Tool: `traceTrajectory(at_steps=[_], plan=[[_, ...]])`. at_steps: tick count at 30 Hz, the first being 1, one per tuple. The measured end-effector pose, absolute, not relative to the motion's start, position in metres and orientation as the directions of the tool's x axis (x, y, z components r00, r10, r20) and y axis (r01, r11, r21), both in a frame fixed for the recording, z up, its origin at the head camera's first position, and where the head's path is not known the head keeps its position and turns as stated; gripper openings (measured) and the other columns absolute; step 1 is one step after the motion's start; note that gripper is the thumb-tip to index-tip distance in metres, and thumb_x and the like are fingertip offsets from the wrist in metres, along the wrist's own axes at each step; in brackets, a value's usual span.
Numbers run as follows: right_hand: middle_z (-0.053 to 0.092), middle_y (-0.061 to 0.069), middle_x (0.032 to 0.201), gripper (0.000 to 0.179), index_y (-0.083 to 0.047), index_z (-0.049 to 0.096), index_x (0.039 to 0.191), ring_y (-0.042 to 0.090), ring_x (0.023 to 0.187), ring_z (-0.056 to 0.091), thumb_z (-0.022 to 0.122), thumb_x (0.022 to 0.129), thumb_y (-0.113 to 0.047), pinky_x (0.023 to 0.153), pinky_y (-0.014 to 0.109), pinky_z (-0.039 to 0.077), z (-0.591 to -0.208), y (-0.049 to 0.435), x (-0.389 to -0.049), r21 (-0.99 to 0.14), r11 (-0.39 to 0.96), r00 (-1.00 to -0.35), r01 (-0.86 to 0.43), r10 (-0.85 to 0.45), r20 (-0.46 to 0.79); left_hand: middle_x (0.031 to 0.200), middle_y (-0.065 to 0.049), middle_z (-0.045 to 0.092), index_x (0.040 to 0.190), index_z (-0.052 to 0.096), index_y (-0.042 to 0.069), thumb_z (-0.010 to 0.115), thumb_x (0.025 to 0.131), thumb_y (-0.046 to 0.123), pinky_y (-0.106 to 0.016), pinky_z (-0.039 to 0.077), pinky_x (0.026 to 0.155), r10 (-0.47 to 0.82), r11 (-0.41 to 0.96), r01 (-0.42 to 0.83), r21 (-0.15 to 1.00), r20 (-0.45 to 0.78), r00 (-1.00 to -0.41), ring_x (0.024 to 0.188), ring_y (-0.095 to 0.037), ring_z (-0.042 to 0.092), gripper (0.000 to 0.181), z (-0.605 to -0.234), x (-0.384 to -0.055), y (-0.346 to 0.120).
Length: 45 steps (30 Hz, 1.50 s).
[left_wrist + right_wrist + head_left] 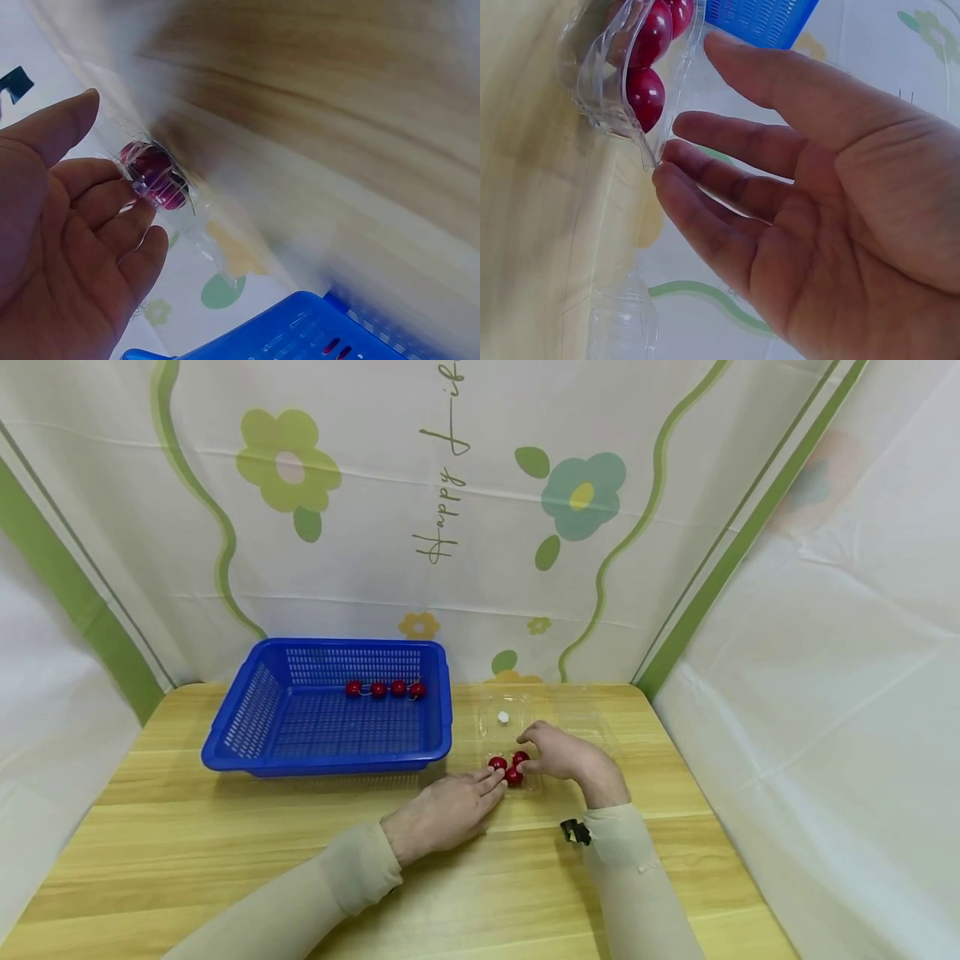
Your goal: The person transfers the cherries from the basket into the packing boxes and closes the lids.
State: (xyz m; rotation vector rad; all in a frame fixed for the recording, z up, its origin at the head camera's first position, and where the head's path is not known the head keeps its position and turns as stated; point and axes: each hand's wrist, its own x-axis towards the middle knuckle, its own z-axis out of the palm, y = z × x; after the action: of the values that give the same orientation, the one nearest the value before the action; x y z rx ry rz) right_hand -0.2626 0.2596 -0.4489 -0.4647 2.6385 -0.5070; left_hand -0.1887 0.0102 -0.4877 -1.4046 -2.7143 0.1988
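Observation:
Three glossy red cherries [513, 776] sit in the near half of a clear plastic clamshell box [489, 703], its other half laid back behind them. From the left, my left hand [450, 811] reaches in palm down, its straight fingertips right at the cherries. My right hand [558, 753] is on the other side with loosely bent fingers, thumb close to the cherries. In the right wrist view, the fingertips [669, 176] meet the rim of the box beside the red cherries [646, 99]. The left wrist view shows the left palm facing the camera, nothing gripped.
A blue plastic basket [326, 765] stands to the left, with several red cherries [378, 691] along its far side. Another clear plastic box [585, 718] lies behind the right hand. A small white piece [503, 717] shows at the clamshell's far half. A printed curtain [360, 577] hangs behind the table.

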Motion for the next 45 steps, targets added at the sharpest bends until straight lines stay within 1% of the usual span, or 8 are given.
traceTrajectory(at_steps=[4,8,11,14,19,25,35,45], plan=[[0.058,0.031,0.169,0.051,0.007,0.065,0.158,0.052,0.159,0.058,0.074,0.116,-0.021,0.136,0.066,0.049,-0.450,0.263,-0.265,-0.413,0.866,-0.870,-0.282,-0.412,-0.270,0.176,-0.009,0.064,0.168,0.064,0.007,0.073,0.117,0.039,-0.038,0.057,0.132,0.818,0.570,0.806,-0.157,0.020,-0.575,0.163,-0.023,0.063,0.060,-0.489,-0.189,0.010],[0.055,0.032,0.173,0.055,0.007,0.060,0.163,0.053,0.162,0.055,0.071,0.117,-0.021,0.138,0.068,0.047,-0.452,0.264,-0.270,-0.408,0.861,-0.894,-0.303,-0.405,-0.190,0.176,-0.009,0.064,0.167,0.064,0.007,0.073,0.117,0.039,-0.038,0.057,0.132,0.823,0.564,0.810,-0.163,0.025,-0.568,0.163,-0.024,0.064,0.060,-0.490,-0.188,0.010],[0.050,0.032,0.177,0.059,0.007,0.054,0.169,0.053,0.166,0.050,0.068,0.118,-0.021,0.141,0.068,0.043,-0.455,0.263,-0.275,-0.410,0.864,-0.916,-0.293,-0.376,-0.137,0.175,-0.010,0.064,0.167,0.064,0.006,0.073,0.117,0.038,-0.038,0.057,0.132,0.824,0.562,0.812,-0.159,0.027,-0.566,0.163,-0.024,0.064,0.060,-0.489,-0.188,0.009],[0.046,0.031,0.181,0.063,0.005,0.050,0.173,0.053,0.170,0.046,0.066,0.120,-0.026,0.143,0.068,0.040,-0.459,0.262,-0.281,-0.407,0.870,-0.935,-0.278,-0.341,-0.092,0.175,-0.010,0.064,0.167,0.064,0.006,0.073,0.117,0.037,-0.038,0.057,0.133,0.823,0.564,0.812,-0.152,0.028,-0.567,0.163,-0.025,0.064,0.060,-0.488,-0.187,0.008],[0.043,0.031,0.184,0.066,0.003,0.045,0.177,0.053,0.172,0.043,0.062,0.123,-0.031,0.144,0.069,0.036,-0.466,0.260,-0.291,-0.394,0.881,-0.951,-0.263,-0.306,-0.051,0.176,-0.010,0.064,0.168,0.064,0.005,0.073,0.117,0.037,-0.038,0.056,0.134,0.824,0.562,0.813,-0.153,0.024,-0.566,0.164,-0.025,0.063,0.060,-0.488,-0.187,0.007],[0.042,0.030,0.185,0.067,0.004,0.042,0.178,0.052,0.174,0.041,0.058,0.124,-0.033,0.146,0.068,0.033,-0.467,0.256,-0.308,-0.361,0.894,-0.948,-0.267,-0.310,-0.065,0.176,-0.010,0.063,0.168,0.063,0.005,0.073,0.117,0.037,-0.038,0.056,0.133,0.830,0.554,0.816,-0.164,0.027,-0.558,0.164,-0.025,0.063,0.061,-0.490,-0.187,0.006],[0.041,0.032,0.185,0.066,0.009,0.042,0.176,0.052,0.174,0.041,0.053,0.126,-0.033,0.148,0.065,0.032,-0.466,0.247,-0.335,-0.269,0.921,-0.930,-0.283,-0.332,-0.157,0.176,-0.009,0.064,0.168,0.063,0.007,0.072,0.118,0.038,-0.036,0.057,0.132,0.832,0.549,0.816,-0.182,0.032,-0.553,0.164,-0.023,0.063,0.060,-0.492,-0.188,0.007],[0.040,0.032,0.186,0.067,0.009,0.041,0.176,0.050,0.177,0.037,0.050,0.126,-0.034,0.150,0.062,0.028,-0.467,0.247,-0.353,-0.255,0.928,-0.912,-0.271,-0.332,-0.241,0.177,-0.009,0.063,0.170,0.061,0.007,0.072,0.118,0.039,-0.037,0.057,0.133,0.829,0.554,0.816,-0.164,0.021,-0.559,0.164,-0.023,0.062,0.062,-0.493,-0.188,0.005]])
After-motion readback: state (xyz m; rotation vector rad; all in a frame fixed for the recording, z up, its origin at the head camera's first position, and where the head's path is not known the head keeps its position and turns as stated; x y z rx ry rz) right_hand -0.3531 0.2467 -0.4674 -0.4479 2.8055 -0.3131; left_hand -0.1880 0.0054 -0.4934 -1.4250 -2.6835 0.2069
